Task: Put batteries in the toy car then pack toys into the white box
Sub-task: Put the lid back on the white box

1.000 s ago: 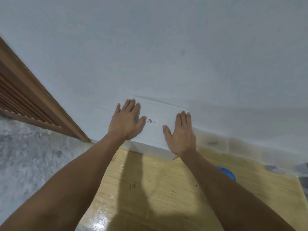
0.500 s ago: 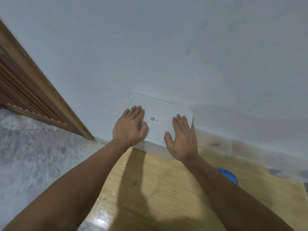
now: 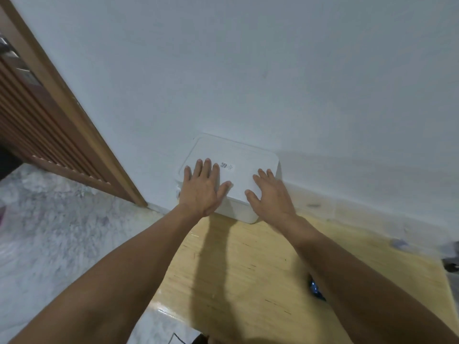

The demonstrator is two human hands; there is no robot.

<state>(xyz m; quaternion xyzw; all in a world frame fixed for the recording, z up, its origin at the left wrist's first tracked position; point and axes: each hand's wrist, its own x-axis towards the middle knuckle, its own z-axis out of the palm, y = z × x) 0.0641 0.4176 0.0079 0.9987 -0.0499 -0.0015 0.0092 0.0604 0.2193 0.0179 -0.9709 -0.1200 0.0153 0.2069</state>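
Far left: slatted wooden door (image 3: 42, 115) in its frame, above grey marbled floor (image 3: 49, 232). Centre: white box (image 3: 238, 194), lid on and bearing a small code label (image 3: 227, 166), stands at the far edge of a wooden board (image 3: 248, 264) against the white wall (image 3: 248, 70); left hand (image 3: 201, 188) lies flat on the lid's left part, fingers straight and slightly spread. Right: right hand (image 3: 269, 194) lies flat on the lid's right part, fingers extended and apart; a dark blue object (image 3: 315, 289) shows beside the right forearm.

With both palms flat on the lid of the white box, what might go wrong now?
1. The white box sits at the wooden table's far edge against the wall; a hard press by the left hand and right hand may tip it.
2. Its lid may not seat evenly.
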